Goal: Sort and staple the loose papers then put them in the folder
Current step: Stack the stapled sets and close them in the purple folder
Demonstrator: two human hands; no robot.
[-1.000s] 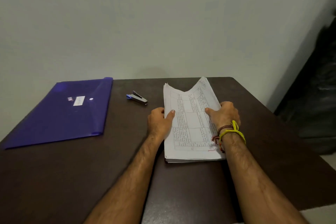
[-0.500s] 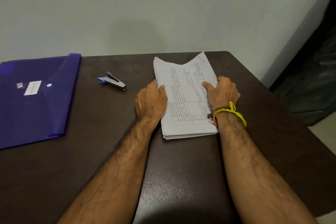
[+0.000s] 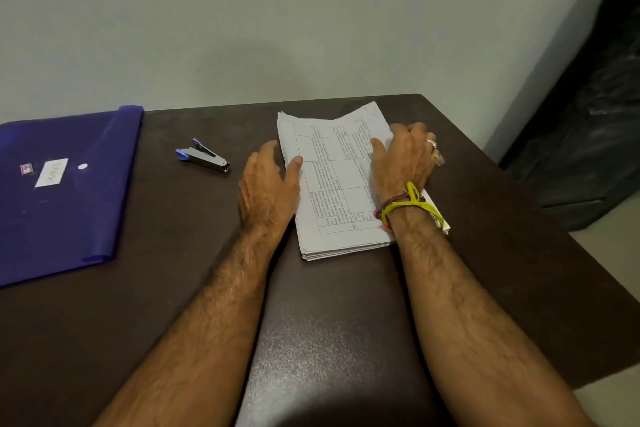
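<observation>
Papers: the stack of papers (image 3: 337,191) lies flat on the dark tabletop (image 3: 346,340), right of centre in the frame; its far edge is uneven, with one corner rising.
Left hand: the left hand (image 3: 268,187) rests at the stack's left edge, thumb laid on the top sheet, fingers relaxed on the tabletop; it grips nothing.
Right hand: the right hand (image 3: 403,159) presses on the right side of the stack, thumb on the sheet, fingers curled over the right edge; how firmly they hold that edge I cannot tell.
Stapler: the stapler (image 3: 204,156) sits left of the papers, well apart from both hands.
Folder: the blue folder (image 3: 65,191) lies flat at the left of the frame, closed.
Risk, sliding: judging from the loose edges, lifting with one hand could fan the sheets and spill them over the tabletop's right side.
Risk, order: squaring up too quickly may shuffle pages before sorting.
Risk, stapling: a stack this thick may be too much for the small stapler, so the staple could bend.
</observation>
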